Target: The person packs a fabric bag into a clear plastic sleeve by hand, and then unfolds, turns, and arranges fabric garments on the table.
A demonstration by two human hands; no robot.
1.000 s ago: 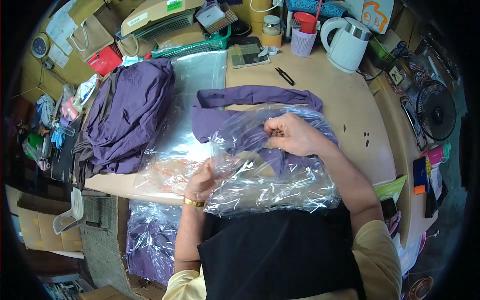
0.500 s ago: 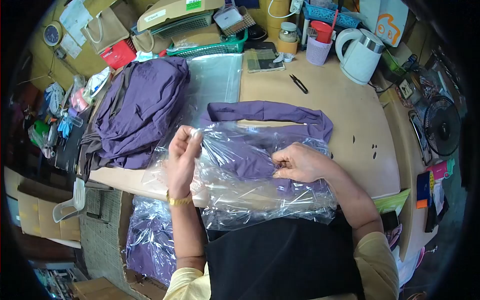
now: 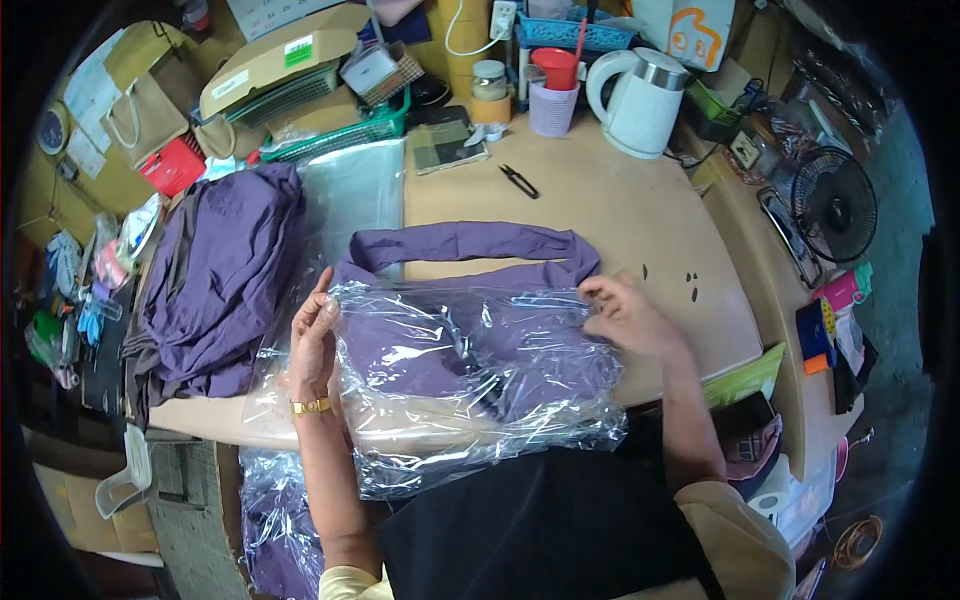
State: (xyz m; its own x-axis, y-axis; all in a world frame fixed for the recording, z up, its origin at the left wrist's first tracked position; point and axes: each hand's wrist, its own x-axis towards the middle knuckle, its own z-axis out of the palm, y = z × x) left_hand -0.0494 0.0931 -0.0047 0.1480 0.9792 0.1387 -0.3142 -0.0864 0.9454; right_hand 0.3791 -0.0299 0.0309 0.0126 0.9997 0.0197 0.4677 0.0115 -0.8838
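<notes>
A clear plastic bag (image 3: pixel 480 350) lies at the front edge of the table, with part of a purple garment (image 3: pixel 400 350) inside it. A purple band of the garment loops out beyond the bag's far edge. My left hand (image 3: pixel 315 335) pinches the bag's upper left corner. My right hand (image 3: pixel 625 310) has its fingers closed on the bag's upper right corner. To the left, a heap of purple fabric (image 3: pixel 230 270) rests beside a stack of flat clear bags (image 3: pixel 365 190).
Black thread snips (image 3: pixel 519 182) lie beyond the garment. Along the back stand a white kettle (image 3: pixel 640 105), a lilac cup (image 3: pixel 552 108), a jar (image 3: pixel 489 85) and a green basket (image 3: pixel 340 135). A black fan (image 3: pixel 835 205) is at the right. Bagged purple items (image 3: pixel 280 530) sit in a box below the table.
My right hand has come out from the garment to the bag's right corner. My left hand has risen to the left corner. The bag is now spread flatter and the view has shifted.
</notes>
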